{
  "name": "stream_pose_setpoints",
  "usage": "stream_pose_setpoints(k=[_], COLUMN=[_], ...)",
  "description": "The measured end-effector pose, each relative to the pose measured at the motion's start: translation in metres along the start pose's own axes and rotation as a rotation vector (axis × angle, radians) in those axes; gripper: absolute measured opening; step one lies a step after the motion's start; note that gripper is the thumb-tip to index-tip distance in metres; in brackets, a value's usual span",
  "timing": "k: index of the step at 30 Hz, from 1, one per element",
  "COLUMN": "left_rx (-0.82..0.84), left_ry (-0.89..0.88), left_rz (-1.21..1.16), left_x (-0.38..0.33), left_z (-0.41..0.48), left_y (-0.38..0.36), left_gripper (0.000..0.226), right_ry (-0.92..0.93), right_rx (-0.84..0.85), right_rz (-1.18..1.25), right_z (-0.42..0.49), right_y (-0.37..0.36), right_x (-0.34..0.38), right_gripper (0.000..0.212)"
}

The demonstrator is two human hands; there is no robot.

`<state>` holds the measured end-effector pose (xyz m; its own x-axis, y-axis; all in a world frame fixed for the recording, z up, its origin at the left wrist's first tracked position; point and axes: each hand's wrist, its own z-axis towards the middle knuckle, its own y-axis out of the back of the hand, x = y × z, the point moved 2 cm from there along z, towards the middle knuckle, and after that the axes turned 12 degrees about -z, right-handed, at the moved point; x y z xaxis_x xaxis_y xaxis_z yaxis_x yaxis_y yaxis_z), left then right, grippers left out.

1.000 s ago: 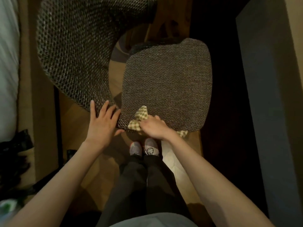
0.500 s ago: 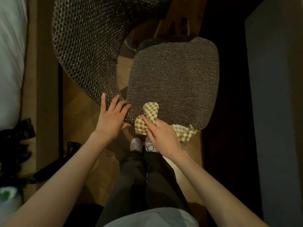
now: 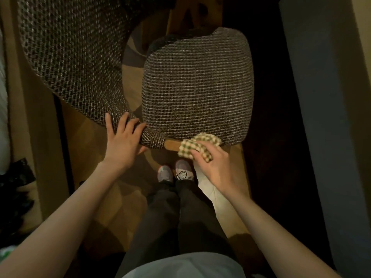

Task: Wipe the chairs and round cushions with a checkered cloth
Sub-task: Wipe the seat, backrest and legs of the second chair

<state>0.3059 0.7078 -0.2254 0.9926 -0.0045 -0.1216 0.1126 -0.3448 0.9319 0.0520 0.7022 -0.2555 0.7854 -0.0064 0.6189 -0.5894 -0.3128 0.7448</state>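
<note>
right hand point(image 3: 216, 167) fingers curled round checkered cloth point(image 3: 195, 146), bunched at front edge of cushion point(image 3: 197, 87), over wooden seat rim point(image 3: 170, 145). left hand point(image 3: 122, 143) fingers spread flat on woven chair back point(image 3: 76, 57), just beside cushion. shoes point(image 3: 174, 173) on floor point(image 3: 86, 137) below.

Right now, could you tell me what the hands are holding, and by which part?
The right hand grips the bunched checkered cloth by its near end; the left hand, laid flat, holds nothing.
</note>
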Motion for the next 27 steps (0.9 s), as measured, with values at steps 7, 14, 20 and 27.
stream_pose_setpoints(k=[7, 14, 20, 27], left_rx=[0.112, 0.171, 0.302, 0.508], left_ry=[-0.012, -0.088, -0.284, -0.358], left_rz=[-0.238, -0.483, -0.470, -0.676], left_x=[-0.041, -0.077, -0.073, -0.065], left_z=[0.007, 0.017, 0.038, 0.048], left_y=[-0.008, -0.010, -0.013, -0.001], left_gripper=[0.064, 0.060, 0.070, 0.047], right_ry=[-0.339, -0.994, -1.060, -0.989], right_rx=[-0.360, -0.161, -0.090, -0.173], right_rz=[0.320, 1.137, 1.164, 1.155], right_z=[0.006, 0.015, 0.028, -0.009], right_y=[-0.023, -0.041, -0.044, -0.018], right_x=[0.019, 0.001, -0.012, 0.035], right_gripper=[0.026, 0.025, 0.046, 0.028])
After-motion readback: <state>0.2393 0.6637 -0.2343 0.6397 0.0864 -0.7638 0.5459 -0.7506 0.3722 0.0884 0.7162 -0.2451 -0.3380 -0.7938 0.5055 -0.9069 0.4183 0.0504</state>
